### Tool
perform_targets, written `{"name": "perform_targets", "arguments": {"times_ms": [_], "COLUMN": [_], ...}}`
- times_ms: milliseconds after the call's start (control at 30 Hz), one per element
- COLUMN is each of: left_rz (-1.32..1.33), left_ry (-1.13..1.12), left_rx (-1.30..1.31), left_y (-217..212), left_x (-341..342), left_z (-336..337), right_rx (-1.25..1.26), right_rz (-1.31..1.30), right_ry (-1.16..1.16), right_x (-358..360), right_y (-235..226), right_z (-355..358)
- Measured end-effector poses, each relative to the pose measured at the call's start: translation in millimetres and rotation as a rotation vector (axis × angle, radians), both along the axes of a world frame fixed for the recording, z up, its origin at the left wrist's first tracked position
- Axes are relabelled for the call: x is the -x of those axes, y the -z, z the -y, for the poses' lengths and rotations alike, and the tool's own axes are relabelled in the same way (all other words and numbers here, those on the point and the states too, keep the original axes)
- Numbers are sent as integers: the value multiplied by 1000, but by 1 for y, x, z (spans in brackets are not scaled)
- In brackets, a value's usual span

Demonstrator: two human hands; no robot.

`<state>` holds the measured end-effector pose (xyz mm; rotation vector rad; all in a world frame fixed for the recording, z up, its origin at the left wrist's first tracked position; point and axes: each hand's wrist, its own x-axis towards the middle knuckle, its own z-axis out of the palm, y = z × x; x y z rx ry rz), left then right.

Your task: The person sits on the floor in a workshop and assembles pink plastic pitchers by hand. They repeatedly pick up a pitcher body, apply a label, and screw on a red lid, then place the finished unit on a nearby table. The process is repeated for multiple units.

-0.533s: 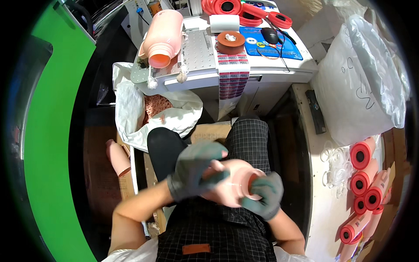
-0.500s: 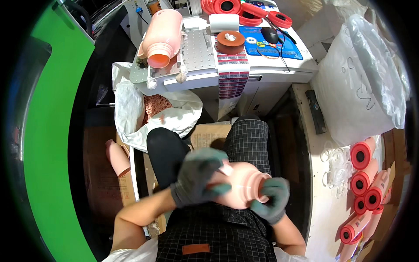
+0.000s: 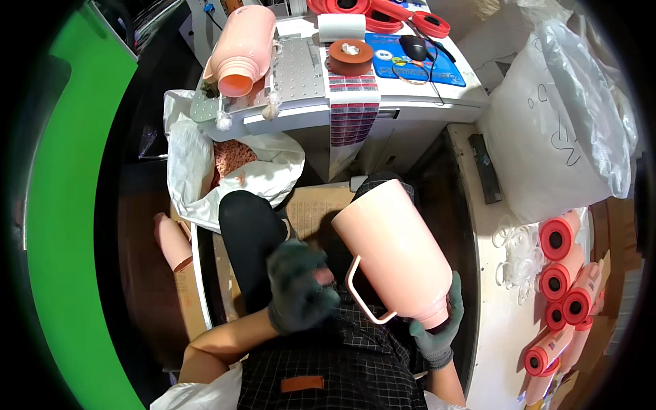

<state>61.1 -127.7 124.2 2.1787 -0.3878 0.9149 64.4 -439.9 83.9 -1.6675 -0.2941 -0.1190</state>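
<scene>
A pale pink plastic jug (image 3: 396,253) with a looped side handle is tilted over my lap, its base toward the far left and its neck toward me. My right hand (image 3: 441,328), in a grey-green glove, is wrapped round the neck and holds it. Left of the jug's handle and apart from it, my gloved left hand (image 3: 299,287) is curled closed and blurred. A small reddish-pink patch shows at its fingers; what it is, I cannot make out. A second pink jug (image 3: 242,48) lies on the perforated metal plate (image 3: 301,72), its open mouth toward me.
A white bag (image 3: 188,164) holding pink scraps stands below the desk. A label strip (image 3: 352,123) hangs over the desk edge, near a brown tape roll (image 3: 350,60) and a mouse (image 3: 413,46). At right are white rings (image 3: 523,253), pink bottles (image 3: 560,280) and a large plastic bag (image 3: 547,137).
The jug has been turned so its base points away and its handle shows. My left hand has come off it and moved left. My right hand is now lower, under the neck.
</scene>
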Motion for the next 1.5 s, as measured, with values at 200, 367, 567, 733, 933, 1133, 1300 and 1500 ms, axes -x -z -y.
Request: {"name": "perform_targets", "arguments": {"times_ms": [200, 367, 567, 733, 933, 1133, 1300, 1500], "left_rz": [-193, -381, -774, -929, -712, -424, -349, -214], "left_ry": [-134, -176, -261, -156, 39, -213, -236, -286], "left_rx": [301, 136, 599, 479, 855, 336, 338, 221], "left_y": [36, 65, 89, 123, 57, 50, 61, 56], "left_x": [-28, -56, -198, -278, -255, -286, -291, -259], "left_z": [-16, -29, -63, -92, -83, -92, -91, -74], "right_rx": [495, 303, -32, -24, -203, -162, -140, 3], "right_rz": [291, 146, -105, -134, -261, -201, -251, -164], "right_ry": [34, 71, 287, 245, 296, 301, 295, 362], "right_x": [-2, -4, -20, -24, -32, -45, -37, -28], "right_y": [16, 15, 20, 13, 11, 9, 4, 21], "right_z": [25, 20, 13, 11, -2, -9, -18, -18]}}
